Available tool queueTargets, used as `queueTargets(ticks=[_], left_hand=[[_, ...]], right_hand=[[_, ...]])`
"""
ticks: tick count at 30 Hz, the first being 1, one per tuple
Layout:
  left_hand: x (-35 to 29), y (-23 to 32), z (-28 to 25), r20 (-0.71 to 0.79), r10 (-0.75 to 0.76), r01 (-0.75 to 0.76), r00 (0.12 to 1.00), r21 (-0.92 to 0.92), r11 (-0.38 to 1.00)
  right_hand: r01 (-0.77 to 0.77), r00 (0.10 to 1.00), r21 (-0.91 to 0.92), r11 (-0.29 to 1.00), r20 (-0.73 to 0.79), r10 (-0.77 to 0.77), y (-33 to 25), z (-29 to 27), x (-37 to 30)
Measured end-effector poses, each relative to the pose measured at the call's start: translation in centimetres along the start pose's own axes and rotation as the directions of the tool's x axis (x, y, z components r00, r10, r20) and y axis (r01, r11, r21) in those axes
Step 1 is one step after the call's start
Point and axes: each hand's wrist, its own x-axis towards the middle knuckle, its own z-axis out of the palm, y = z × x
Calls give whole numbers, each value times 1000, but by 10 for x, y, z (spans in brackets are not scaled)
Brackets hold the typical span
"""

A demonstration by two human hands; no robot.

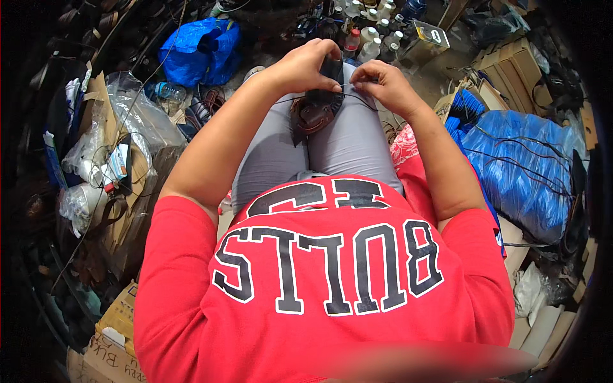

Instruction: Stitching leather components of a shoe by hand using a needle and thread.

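Note:
A dark brown leather piece, shaped like a shoe or sandal [313,116], rests between my knees on my grey trousers [351,143]. My left hand [310,67] curls around its black upper end, with the thumb on the near side and fingers on the far side. Just to the right, my right hand [380,82] is closed in a pinch on a thin pale strand, which runs toward the leather. Whether that strand is thread or a needle is too fine to tell. A black cord [361,99] passes across the piece below both hands.
Several bottles [370,46] stand beyond my knees, beside a clear square container [429,37]. A blue bag [201,51] lies at the far left, and a blue plastic-wrapped bundle [520,163] at the right. Cardboard boxes [511,70] and plastic wrapping [131,115] crowd both sides.

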Motion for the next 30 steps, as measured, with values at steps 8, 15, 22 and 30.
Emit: queueTargets(ticks=[8, 15, 22, 30], left_hand=[[15, -11, -3, 325, -124, 151, 938, -58, 987], [8, -22, -8, 449, -59, 150, 891, -170, 974], [5, -24, -9, 516, -43, 123, 856, -122, 985], [13, -19, 0, 329, 3, -6, 944, 7, 1000]], right_hand=[[40, 998, 112, 993, 43, -45, 15, 7, -2], [148, 985, 41, 988, -98, -144, 0, 23, -24], [217, 969, -336, 917, -39, -244, -31, 25, -29], [155, 988, -544, 825, 90, -127, -42, 36, -4]])
